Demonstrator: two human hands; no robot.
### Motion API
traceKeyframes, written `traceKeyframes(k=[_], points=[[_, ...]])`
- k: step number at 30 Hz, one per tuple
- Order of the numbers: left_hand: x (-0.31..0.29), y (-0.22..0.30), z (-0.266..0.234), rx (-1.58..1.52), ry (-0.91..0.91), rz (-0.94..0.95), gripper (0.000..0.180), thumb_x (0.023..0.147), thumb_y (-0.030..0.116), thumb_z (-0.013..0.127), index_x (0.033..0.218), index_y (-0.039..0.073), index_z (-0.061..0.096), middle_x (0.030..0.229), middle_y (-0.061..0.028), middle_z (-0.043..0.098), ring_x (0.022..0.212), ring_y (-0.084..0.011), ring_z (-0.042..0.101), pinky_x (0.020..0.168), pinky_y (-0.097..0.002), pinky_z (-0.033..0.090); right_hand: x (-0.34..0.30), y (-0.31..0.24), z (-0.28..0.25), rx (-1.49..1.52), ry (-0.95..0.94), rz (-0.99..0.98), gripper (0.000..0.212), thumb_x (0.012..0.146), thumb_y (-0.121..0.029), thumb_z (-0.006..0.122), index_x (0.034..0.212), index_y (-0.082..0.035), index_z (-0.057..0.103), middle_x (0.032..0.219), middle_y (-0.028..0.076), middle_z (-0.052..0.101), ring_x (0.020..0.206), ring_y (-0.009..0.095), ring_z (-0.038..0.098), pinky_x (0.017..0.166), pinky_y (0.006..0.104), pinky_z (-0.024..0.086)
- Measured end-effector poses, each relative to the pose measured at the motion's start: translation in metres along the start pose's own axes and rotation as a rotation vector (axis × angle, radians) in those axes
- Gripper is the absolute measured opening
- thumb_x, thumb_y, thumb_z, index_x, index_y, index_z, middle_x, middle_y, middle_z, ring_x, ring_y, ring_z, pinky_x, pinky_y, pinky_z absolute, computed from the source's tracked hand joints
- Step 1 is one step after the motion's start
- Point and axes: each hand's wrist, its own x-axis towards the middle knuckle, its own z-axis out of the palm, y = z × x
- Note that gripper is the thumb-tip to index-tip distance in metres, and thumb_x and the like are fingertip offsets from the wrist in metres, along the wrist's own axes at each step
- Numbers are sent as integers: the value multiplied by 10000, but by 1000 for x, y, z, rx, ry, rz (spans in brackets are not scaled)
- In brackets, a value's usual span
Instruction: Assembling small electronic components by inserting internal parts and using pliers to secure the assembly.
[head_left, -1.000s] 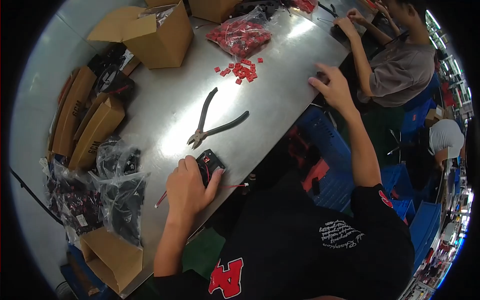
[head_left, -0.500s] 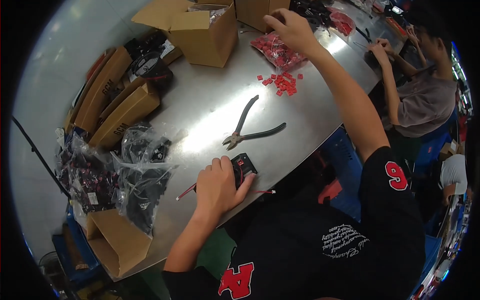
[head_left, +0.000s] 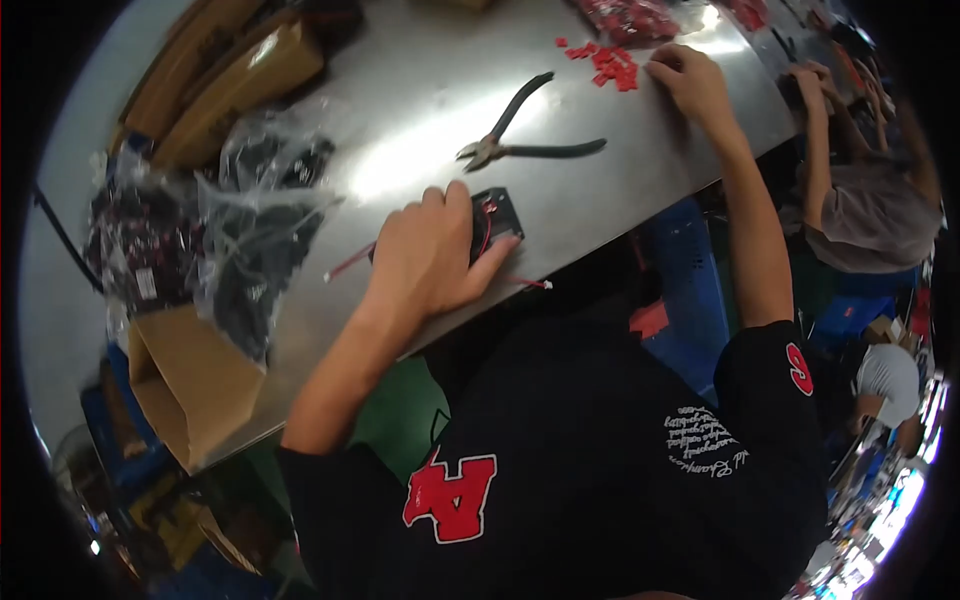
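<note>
My left hand (head_left: 425,248) is closed over a flat black plastic part (head_left: 500,222) near the table's front edge, thumb on its near right corner and fingers over its left side. Thin red and black wires with small white plugs (head_left: 548,285) stick out on both sides of it. My right hand (head_left: 692,85) is at the far right with thumb and forefinger pinched together; whatever is between them I cannot make out. Just left of its fingertips lie several small red square pieces (head_left: 610,68). Diagonal cutters (head_left: 484,152) with dark handles lie spread on the table between my hands.
A clear bag of red pieces (head_left: 630,18) lies at the far edge of view. Plastic bags of dark parts (head_left: 265,205), an open cardboard box (head_left: 195,390) and cardboard bins (head_left: 245,95) line the left side. A co-worker (head_left: 865,215) sits at the right along the metal table (head_left: 400,120).
My right hand has come down from above the bag of red pieces to beside the loose ones. The view has tilted, shifting the table upward in it. My left hand stays on the black part.
</note>
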Motion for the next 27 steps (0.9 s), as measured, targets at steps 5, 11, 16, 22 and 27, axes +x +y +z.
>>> traceKeyframes(k=[5,11,16,22,27], points=[[-2,0,-5,52,-75,-25,584,868,547,653,905,-28,553,740,-178,604,614,-338,629,576,-421,502,-57,-76,-11,744,97,266,285,939,-192,697,1127,23,700,972,98,728,880,180,705,781,290,563],[-4,5,-9,142,-91,-21,554,850,540,678,877,1,553,738,-155,605,595,-309,621,568,-399,495,-115,-161,8,1124,-339,387,231,889,-61,732,1103,23,716,981,83,730,903,131,679,821,268,549],[0,4,-8,71,-83,0,549,839,529,697,883,1,551,731,-143,593,597,-305,616,573,-389,491,-119,-183,26,1092,-394,187,221,871,-8,721,1088,31,729,962,89,750,875,133,709,811,255,551],[-1,5,-9,-9,-123,-39,574,867,520,681,918,-33,535,767,-185,581,631,-353,611,584,-422,492,-109,-184,41,840,-356,-152,209,857,-27,743,1065,-21,753,902,73,698,771,127,664,682,250,518],[-3,5,-9,-27,-98,-41,568,862,510,688,923,-34,538,774,-184,581,632,-351,609,591,-416,488,-105,-185,38,843,-390,-179,190,855,-4,738,1045,-10,749,902,67,680,766,123,646,663,249,504]])
